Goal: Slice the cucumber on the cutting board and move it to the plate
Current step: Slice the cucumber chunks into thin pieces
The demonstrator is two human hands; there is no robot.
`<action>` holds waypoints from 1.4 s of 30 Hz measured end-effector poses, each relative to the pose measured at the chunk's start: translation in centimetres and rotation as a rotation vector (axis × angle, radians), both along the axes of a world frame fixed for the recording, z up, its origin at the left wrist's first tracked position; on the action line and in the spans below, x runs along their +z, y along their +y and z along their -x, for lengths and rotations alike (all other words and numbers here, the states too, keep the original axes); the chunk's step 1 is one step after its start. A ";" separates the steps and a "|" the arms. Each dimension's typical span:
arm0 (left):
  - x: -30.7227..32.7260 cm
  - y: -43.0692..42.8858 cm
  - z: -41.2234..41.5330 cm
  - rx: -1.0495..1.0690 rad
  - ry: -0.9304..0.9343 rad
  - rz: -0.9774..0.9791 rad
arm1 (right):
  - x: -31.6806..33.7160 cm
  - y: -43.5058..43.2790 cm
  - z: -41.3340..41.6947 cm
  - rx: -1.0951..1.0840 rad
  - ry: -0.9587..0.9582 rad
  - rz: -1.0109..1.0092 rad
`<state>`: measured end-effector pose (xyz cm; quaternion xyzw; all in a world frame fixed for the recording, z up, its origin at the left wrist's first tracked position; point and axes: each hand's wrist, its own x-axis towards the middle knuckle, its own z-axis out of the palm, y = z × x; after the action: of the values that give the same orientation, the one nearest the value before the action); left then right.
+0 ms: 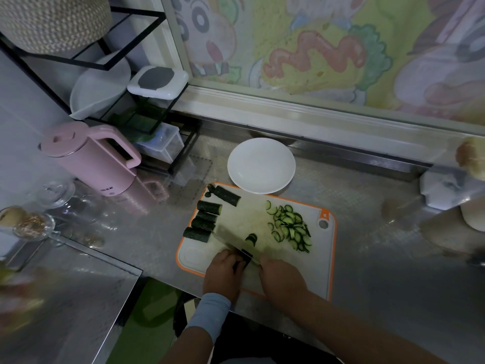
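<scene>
At the near edge of the cutting board, the left hand holds a cucumber piece, the right hand grips the knife, and the white plate sits just behind the board.

A light blue wristband circles the left forearm.

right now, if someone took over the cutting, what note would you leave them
Hands: the left hand pins a cucumber piece on the cutting board; the right hand grips the knife over it.
Done: a sliced pile lies at the board's right.
Left: several uncut chunks wait at its left, and the plate behind the board holds nothing yet.
</scene>
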<state>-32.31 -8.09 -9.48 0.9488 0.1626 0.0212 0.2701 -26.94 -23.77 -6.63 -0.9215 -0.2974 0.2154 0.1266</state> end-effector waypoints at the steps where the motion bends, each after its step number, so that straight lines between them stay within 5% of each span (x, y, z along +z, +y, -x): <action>1: 0.1 -0.1 -0.1 -0.001 0.011 -0.001 | 0.1 -0.1 0.1 -0.009 0.004 -0.018; 42: 0.0 -0.1 0.2 0.026 0.004 0.052 | 1.6 -2.6 1.6 -0.018 -0.048 -0.072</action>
<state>-32.50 -8.19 -9.46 0.9393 0.1761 0.0183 0.2941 -28.58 -26.39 -5.03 -0.9238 -0.2998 0.1813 0.1544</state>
